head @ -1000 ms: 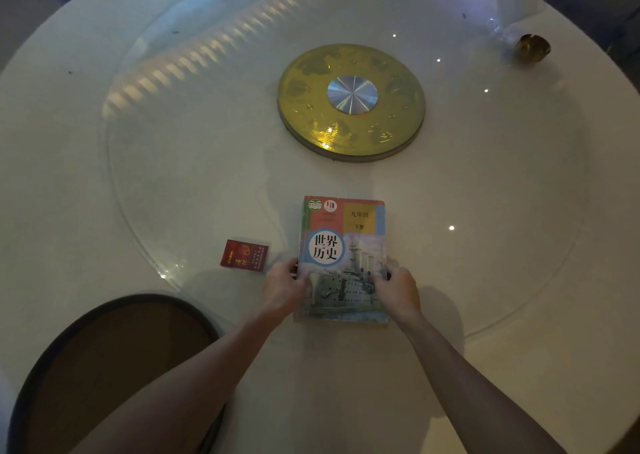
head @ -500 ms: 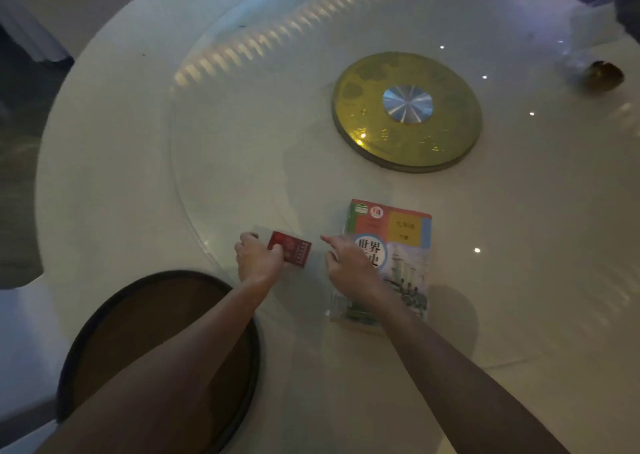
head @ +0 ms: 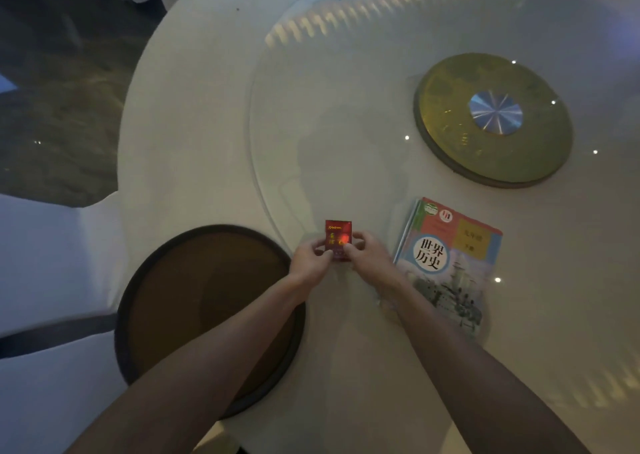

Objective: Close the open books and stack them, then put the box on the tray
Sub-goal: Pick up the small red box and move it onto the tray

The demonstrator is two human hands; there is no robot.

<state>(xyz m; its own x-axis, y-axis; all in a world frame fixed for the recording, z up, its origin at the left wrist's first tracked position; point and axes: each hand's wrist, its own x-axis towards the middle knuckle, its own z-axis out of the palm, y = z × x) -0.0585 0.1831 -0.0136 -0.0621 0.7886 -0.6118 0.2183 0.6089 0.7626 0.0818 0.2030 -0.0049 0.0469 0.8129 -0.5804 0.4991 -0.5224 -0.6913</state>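
A small red box point(head: 338, 240) is held between both hands just above the round white bench point(head: 194, 114), the left hand point(head: 310, 261) and right hand point(head: 369, 258) each with a closed grip on its lower sides. It looks light, stiff and easily crushed; the long edges suit holding. The dark round tray point(head: 138, 280) lies just left. The closed, stacked books point(head: 450, 263) lie right.

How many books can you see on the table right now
At least 2: a closed stack lies right of the right hand; page edges show beneath the top cover, exact count unclear.
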